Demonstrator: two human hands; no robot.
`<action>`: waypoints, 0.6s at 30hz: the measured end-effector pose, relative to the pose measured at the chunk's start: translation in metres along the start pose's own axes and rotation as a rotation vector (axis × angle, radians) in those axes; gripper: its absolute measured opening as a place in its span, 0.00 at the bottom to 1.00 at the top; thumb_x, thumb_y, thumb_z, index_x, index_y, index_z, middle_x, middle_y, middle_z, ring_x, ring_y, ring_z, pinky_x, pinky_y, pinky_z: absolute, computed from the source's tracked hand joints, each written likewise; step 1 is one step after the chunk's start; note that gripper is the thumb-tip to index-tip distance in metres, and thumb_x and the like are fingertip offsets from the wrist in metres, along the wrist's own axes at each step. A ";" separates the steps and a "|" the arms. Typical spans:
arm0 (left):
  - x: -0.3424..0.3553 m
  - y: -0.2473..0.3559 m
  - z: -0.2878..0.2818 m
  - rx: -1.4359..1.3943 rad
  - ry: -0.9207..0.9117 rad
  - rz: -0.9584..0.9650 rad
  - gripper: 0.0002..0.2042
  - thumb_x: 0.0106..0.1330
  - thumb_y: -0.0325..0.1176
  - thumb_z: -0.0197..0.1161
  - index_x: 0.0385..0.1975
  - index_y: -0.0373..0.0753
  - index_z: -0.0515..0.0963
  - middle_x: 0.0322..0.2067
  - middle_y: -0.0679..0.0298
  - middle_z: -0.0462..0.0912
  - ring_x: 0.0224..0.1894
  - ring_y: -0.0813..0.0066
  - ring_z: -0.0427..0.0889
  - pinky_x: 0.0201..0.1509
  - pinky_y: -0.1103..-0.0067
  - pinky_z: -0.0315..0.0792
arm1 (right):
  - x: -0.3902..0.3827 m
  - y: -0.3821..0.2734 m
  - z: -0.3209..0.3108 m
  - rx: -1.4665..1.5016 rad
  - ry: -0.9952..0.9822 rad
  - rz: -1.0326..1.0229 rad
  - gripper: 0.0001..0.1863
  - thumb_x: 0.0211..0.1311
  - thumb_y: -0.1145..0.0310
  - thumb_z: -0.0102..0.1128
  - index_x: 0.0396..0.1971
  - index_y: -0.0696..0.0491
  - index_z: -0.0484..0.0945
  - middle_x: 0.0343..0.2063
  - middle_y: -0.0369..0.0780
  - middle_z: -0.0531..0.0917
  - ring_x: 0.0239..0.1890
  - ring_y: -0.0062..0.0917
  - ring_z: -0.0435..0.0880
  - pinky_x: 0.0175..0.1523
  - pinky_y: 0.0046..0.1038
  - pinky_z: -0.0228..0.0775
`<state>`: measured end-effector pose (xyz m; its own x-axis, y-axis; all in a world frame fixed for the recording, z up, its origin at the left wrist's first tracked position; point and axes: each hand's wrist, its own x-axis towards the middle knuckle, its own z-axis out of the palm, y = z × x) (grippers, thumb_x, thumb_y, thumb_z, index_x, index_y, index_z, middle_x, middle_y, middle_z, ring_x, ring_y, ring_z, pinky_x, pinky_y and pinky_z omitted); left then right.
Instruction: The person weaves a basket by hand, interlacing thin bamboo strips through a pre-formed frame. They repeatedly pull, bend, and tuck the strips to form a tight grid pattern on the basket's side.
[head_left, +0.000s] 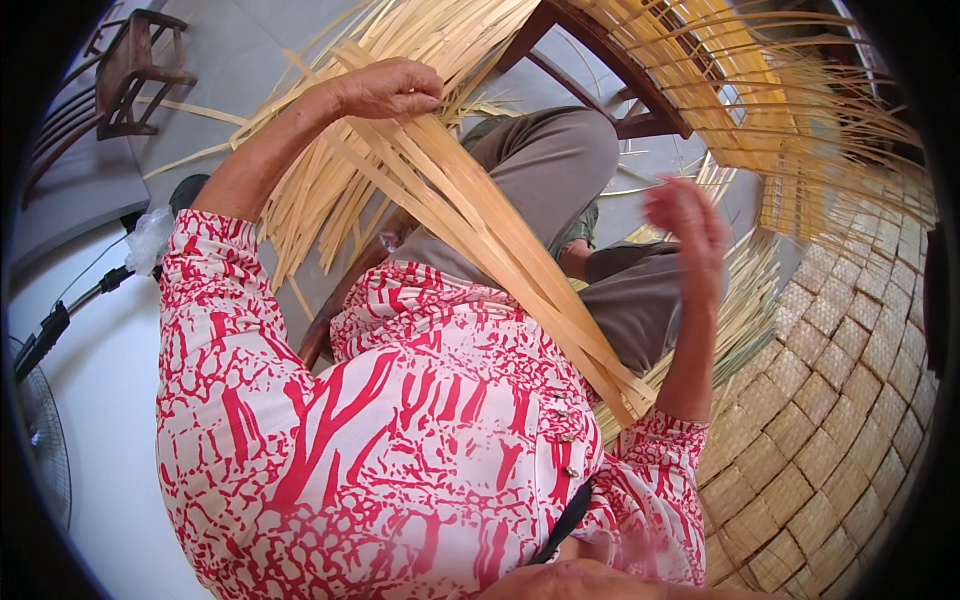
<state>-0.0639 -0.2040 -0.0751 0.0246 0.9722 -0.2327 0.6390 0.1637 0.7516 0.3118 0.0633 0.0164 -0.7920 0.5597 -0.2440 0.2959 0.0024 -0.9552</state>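
A bundle of flat, pale bamboo strips lies slantwise across my lap, reaching from the upper left down toward my right elbow. Around its upper end my left hand is closed, fingers curled over the strips. My right hand is raised above my right knee, apart from the bundle. Motion smears its fingers, so whether it holds anything does not show. Beyond my left hand, a large pile of loose strips is spread over the floor.
A dark wooden stool stands at the far left, with a fan below it. Yellow woven work with long loose ends sits by a dark wooden frame at the upper right. Many stacked woven pieces fill the right side. Greenish strips lie beside my right forearm.
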 end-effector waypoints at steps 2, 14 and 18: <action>0.006 0.007 -0.003 0.016 0.088 0.065 0.10 0.74 0.35 0.60 0.35 0.34 0.77 0.31 0.60 0.75 0.36 0.64 0.77 0.42 0.70 0.71 | -0.015 0.001 0.036 0.161 -0.385 0.363 0.20 0.77 0.56 0.55 0.55 0.57 0.80 0.39 0.39 0.87 0.39 0.21 0.85 0.47 0.25 0.79; 0.020 0.066 -0.007 -0.010 0.293 0.342 0.10 0.66 0.38 0.70 0.40 0.40 0.81 0.38 0.63 0.82 0.44 0.61 0.81 0.50 0.68 0.75 | -0.057 0.006 0.052 -0.061 -0.504 0.272 0.15 0.76 0.60 0.58 0.36 0.59 0.79 0.24 0.29 0.71 0.34 0.14 0.64 0.39 0.22 0.62; 0.017 0.060 0.007 0.200 0.198 0.333 0.12 0.57 0.33 0.75 0.39 0.43 0.82 0.39 0.64 0.82 0.45 0.60 0.80 0.54 0.66 0.72 | -0.062 0.010 0.052 -0.031 -0.476 0.204 0.14 0.76 0.62 0.58 0.41 0.59 0.81 0.24 0.31 0.71 0.34 0.17 0.65 0.42 0.23 0.62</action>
<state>-0.0197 -0.1787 -0.0378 0.1191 0.9831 0.1392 0.7580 -0.1806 0.6268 0.3359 -0.0142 0.0131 -0.8694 0.1125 -0.4811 0.4800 -0.0390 -0.8764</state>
